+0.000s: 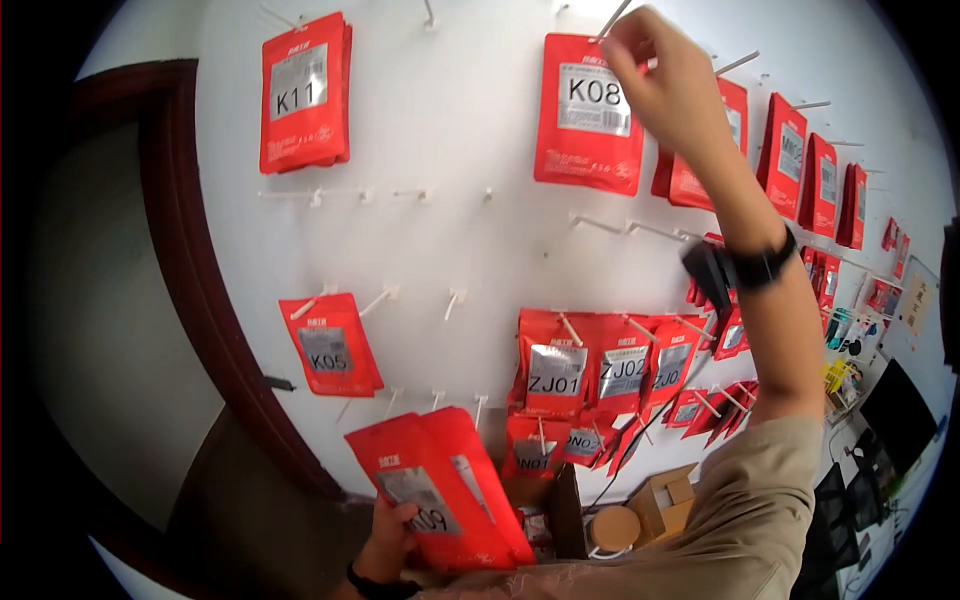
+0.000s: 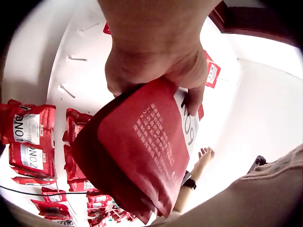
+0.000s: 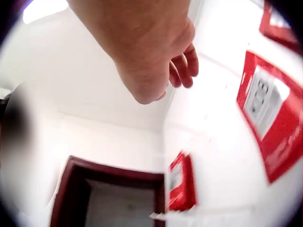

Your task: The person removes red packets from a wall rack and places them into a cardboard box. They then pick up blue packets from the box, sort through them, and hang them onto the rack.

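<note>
My left hand [image 1: 390, 535] grips a few red bags [image 1: 440, 490] at the lower centre of the head view, the front one labelled K09. From behind, the left wrist view shows the same bags [image 2: 137, 137] below my left hand [image 2: 151, 66], its thumb over the label side. Raised at the top, my right hand [image 1: 675, 90] is beside the hook of a red K08 bag [image 1: 588, 145]. Its fingers are loosely bent and hold nothing; in the right wrist view this hand [image 3: 156, 61] is apart from the K08 bag [image 3: 274, 127].
Red bags labelled K11 [image 1: 305, 100] and K05 [image 1: 328, 355] hang at the left, near a dark door frame [image 1: 175, 200]. ZJ01 [image 1: 556, 385] and other bags hang at the centre and right. Bare white hooks [image 1: 455, 300] jut from the wall. Cardboard boxes [image 1: 660, 500] stand below.
</note>
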Tool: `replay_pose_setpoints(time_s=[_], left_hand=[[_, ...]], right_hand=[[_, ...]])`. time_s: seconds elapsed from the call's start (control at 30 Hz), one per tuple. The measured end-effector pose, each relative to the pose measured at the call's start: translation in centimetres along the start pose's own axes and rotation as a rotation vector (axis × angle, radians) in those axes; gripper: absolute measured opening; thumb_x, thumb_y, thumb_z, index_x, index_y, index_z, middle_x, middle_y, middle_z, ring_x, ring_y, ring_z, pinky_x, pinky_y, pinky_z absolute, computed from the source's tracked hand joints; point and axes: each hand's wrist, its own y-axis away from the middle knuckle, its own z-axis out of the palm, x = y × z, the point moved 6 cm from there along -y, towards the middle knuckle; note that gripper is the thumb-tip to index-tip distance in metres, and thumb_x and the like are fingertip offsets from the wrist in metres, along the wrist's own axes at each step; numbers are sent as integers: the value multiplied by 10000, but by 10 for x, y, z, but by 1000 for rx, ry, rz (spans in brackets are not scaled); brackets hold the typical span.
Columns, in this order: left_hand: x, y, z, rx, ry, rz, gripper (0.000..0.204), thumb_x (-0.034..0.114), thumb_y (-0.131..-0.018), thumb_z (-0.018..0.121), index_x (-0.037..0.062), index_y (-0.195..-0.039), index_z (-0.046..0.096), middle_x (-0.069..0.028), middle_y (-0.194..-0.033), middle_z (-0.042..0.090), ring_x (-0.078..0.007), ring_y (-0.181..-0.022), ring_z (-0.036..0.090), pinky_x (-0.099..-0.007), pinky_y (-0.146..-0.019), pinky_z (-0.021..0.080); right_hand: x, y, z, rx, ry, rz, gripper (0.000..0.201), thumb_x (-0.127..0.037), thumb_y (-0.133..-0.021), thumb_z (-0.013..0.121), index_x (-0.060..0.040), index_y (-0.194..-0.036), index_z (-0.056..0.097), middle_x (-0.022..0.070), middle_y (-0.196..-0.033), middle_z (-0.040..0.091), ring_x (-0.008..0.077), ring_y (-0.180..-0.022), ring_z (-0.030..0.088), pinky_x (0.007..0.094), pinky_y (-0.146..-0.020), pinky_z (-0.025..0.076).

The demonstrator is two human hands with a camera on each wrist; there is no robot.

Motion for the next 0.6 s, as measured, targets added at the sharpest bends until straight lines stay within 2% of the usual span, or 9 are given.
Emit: replay_pose_setpoints(time_s=[0.07,0.1,0.13,0.17,0.23,0.3,0.43,0.53,0.6], left_hand=[[-2,-3,1,-19,-104,-34,686,32,-739,756,15,-1356,454,-159,-1245,635,-320,-1122,639,-447,-942,546],[-2,-5,7,-1,-103,-41,686,32,-739,756,15,-1356,454,-159,-1245,635,-320,-1122,639,-447,-942,546],[-7,-7,20,-59,-117,-63,679,24,-750,745,16,-1360,448,-159,-1250,630,-315,-1133,633,-445,-952,540],[-12,-7,31,-120,-132,-92,671,16,-760,733,18,-1365,442,-159,-1256,626,-311,-1144,628,-442,-961,535],[-23,-5,41,-140,-94,-153,654,15,-772,722,17,-1364,443,-160,-1257,626,-311,-1141,630,-445,-956,537],[-32,-6,44,-176,-56,-221,638,14,-785,711,17,-1363,443,-162,-1258,625,-311,-1138,633,-447,-951,540],[-42,-5,49,-248,-48,-236,638,27,-798,712,7,-1372,434,-163,-1268,621,-315,-1135,637,-451,-948,545],[-45,-4,47,-272,-21,-243,636,22,-802,713,-2,-1374,436,-176,-1295,607,-321,-1149,630,-466,-963,538],[-47,-3,49,-280,4,-274,642,25,-802,717,-1,-1378,434,-175,-1301,604,-322,-1154,628,-468,-967,536]], right_hand=[[-72,55,9,-427,-247,72,247,-238,-887,640,-24,-1003,595,155,-901,649,331,-796,655,399,-700,526],[-106,88,12,-669,-386,124,311,-277,-885,647,-26,-1055,579,180,-943,643,341,-805,653,399,-707,528],[-130,121,16,-774,-473,67,385,-308,-881,652,-13,-1107,551,210,-1001,631,375,-821,651,430,-722,535],[-147,148,18,-873,-499,80,349,-216,-862,677,11,-1089,541,202,-933,622,342,-821,659,411,-720,539],[-162,192,25,-1079,-506,126,384,-245,-862,688,29,-1086,540,187,-981,614,365,-827,651,431,-711,541],[-163,213,24,-1089,-529,184,350,-283,-896,636,31,-1037,573,212,-983,605,417,-814,648,468,-710,547],[-158,229,16,-1084,-609,194,308,-267,-910,622,33,-976,606,202,-960,606,410,-781,645,464,-703,543],[-150,233,11,-905,-604,238,285,-245,-907,636,31,-976,619,202,-925,620,406,-797,646,468,-712,539],[-148,235,5,-952,-591,268,268,-217,-896,650,34,-985,617,209,-932,623,412,-810,647,468,-714,540]])
